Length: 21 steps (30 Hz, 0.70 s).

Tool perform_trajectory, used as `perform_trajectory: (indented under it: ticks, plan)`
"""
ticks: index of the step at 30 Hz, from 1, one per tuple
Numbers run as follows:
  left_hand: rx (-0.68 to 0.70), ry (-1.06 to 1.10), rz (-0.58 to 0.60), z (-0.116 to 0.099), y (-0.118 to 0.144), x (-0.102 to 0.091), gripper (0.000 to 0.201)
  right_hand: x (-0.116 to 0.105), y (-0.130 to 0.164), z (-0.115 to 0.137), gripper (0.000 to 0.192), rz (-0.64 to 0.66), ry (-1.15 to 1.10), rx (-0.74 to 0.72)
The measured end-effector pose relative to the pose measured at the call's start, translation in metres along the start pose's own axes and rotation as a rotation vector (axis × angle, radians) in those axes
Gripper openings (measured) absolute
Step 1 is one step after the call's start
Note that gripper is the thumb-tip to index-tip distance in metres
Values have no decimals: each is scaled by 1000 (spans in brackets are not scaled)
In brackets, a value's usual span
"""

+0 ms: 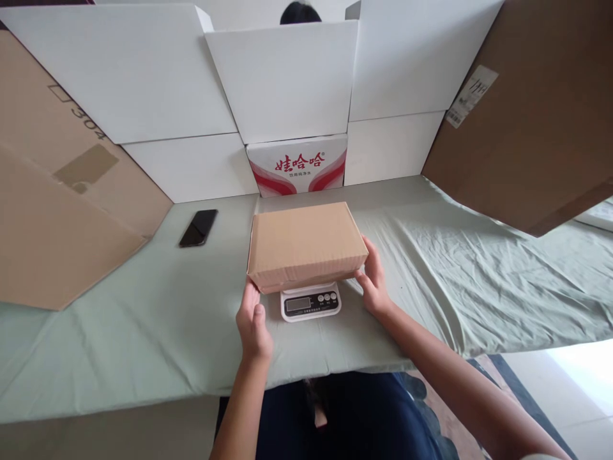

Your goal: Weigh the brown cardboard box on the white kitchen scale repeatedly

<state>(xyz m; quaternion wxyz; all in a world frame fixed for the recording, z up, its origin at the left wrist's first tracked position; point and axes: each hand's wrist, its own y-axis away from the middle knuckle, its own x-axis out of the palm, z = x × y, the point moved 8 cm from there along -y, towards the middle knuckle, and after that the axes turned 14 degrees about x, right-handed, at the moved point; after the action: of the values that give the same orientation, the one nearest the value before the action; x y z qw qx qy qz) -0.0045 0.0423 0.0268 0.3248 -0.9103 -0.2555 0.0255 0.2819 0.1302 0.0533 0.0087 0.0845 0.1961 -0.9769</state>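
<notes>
A closed brown cardboard box (306, 239) lies across a small white digital scale (311, 314), or just above it; I cannot tell whether they touch. Only the scale's front panel shows, with a grey display and round buttons, while its platform is hidden under the box. My left hand (253, 322) grips the box's near left corner, fingers partly hidden beneath it. At the right end, my right hand (373, 278) holds the box with the thumb on its near side and the fingers along its short side.
A black phone (198, 228) lies on the green tablecloth (191, 332) to the left. White boxes (287, 83) and a red-and-white printed carton (297, 167) form a wall behind. Large brown cardboard panels (62, 191) stand at both sides. The top of a person's head (300, 12) shows beyond.
</notes>
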Motion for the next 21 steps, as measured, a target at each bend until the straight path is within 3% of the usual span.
perform_trajectory:
  ticks: [5,9,12,14,17,21]
  plan:
    - [-18,-58,118,-4,-16,7,80,7,-12,-5,81,51,-35,39]
    - [56,-46,143,-3,-73,24,71,10,-54,5,81,31,-126,0]
    - [-8,31,101,30,-117,42,69,22,-92,4,84,56,-180,-20]
    - [-92,119,56,60,-132,51,75,32,-111,-7,88,62,-200,8]
    - [-184,166,-8,100,-134,54,80,44,-124,-28,92,62,-209,65]
    - [-252,146,-38,124,-124,50,67,53,-124,-46,87,126,-239,133]
